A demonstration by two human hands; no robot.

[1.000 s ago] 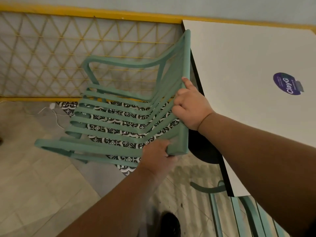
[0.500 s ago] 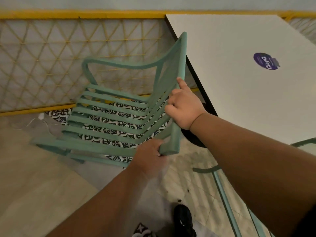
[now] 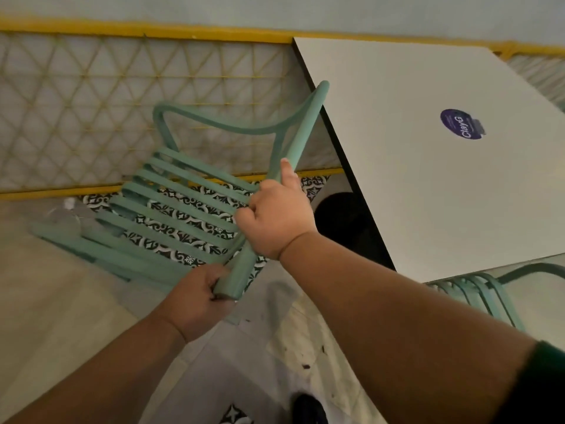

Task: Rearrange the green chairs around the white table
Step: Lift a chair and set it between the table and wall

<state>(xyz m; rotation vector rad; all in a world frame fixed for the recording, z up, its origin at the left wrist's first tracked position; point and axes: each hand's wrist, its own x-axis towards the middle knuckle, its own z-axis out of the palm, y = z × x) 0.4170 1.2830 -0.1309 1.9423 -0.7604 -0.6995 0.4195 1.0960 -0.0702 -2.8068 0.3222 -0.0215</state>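
A green slatted chair (image 3: pixel 171 215) stands tilted at the left side of the white table (image 3: pixel 428 185), its backrest close to the table's black edge. My left hand (image 3: pixel 198 301) grips the near end of the backrest's top rail. Higher up the same rail, my right hand (image 3: pixel 275 218) holds the backrest with its fingers curled round it and the thumb pointing up along the rail. A second green chair (image 3: pixel 477 295) shows partly at the table's near side, under my right forearm.
A yellow lattice railing (image 3: pixel 122 111) runs behind the chair along the wall. The table's dark base (image 3: pixel 345 221) sits under its left edge. A purple round sticker (image 3: pixel 461 123) lies on the tabletop. My dark shoe (image 3: pixel 308 408) is on the tiled floor below.
The chair's backrest has swung a little away from the table edge and the chair has turned slightly. Both hands keep their grip on the rail. The view has shifted right, showing more of the second chair.
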